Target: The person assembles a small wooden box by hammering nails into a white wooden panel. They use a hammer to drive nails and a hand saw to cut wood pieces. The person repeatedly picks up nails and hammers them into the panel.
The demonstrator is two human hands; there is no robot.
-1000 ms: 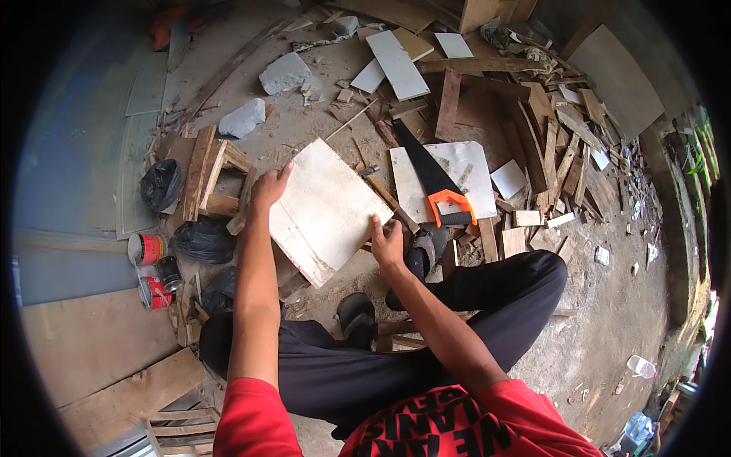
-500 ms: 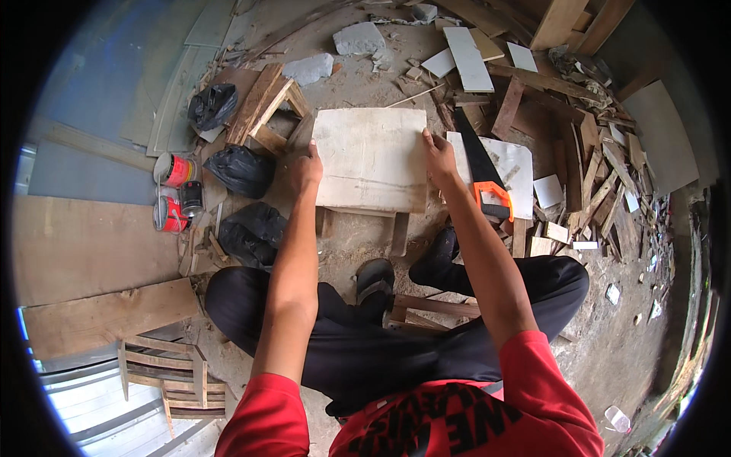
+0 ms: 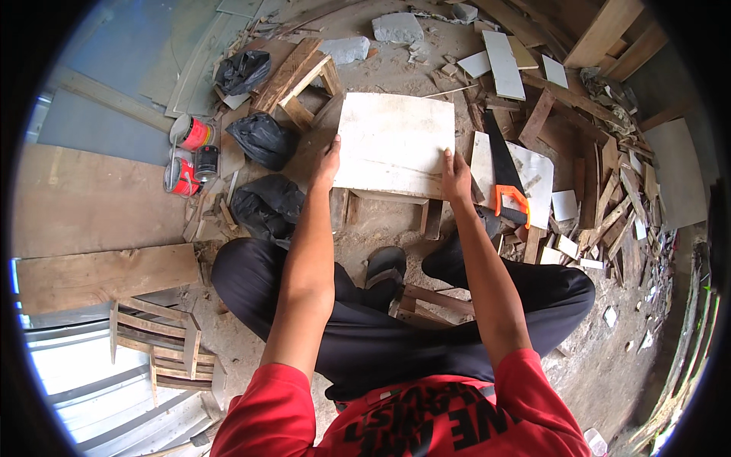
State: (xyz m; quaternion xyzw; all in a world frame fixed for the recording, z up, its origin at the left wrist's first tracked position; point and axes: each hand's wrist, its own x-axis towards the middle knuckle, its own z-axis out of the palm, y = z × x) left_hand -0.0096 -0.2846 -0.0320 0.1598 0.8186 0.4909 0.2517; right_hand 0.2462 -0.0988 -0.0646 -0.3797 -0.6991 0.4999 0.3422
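Note:
A pale, scuffed rectangular board lies in front of me over a small wooden stool, whose frame and legs show below the board's near edge. Whether the board rests fully on it I cannot tell. My left hand grips the board's left edge, thumb on top. On the opposite edge, near the close corner, my right hand holds the board with its thumb up; the other fingers are mostly hidden. Right of that hand, a handsaw with an orange and black handle lies on white board pieces.
Black plastic bags and paint cans stand at left, beside a wooden stool-like frame. Scrap wood is heaped at right. Concrete chunks lie at the back. A slatted wooden piece sits lower left.
The whole view has shifted and turned a little. My right hand sits lower along the board's right edge, and the board's face looks brighter. Both hands keep hold of it.

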